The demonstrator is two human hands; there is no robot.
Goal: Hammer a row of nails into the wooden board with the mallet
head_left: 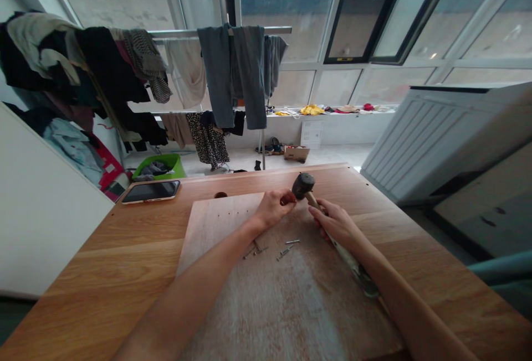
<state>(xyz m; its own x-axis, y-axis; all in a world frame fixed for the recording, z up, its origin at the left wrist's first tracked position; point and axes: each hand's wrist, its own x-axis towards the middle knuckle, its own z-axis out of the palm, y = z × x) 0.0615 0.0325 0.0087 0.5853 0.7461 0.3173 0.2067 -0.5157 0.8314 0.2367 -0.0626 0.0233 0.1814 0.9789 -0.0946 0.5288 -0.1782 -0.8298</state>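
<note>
My right hand (337, 223) is wrapped round the wooden handle of a rubber mallet (303, 185). The mallet's dark head is close beside my left hand (276, 206), near the far edge of a pale wooden board (241, 305). Thumb and fingertips of my left hand are pinched together just above the board; what is between them is too small to make out. Closer to me, several loose metal screws or nails (286, 249) lie on the board in two small groups. A row of small dark dots runs along the board's far left part.
The board rests on a wooden table (91, 280). A phone (151, 191) lies at the table's far left corner, and a small round brown object (220, 195) sits behind the board. Beyond are a laundry rack with hanging trousers (249, 73), a green basket (174, 166) and a white cabinet (440, 134).
</note>
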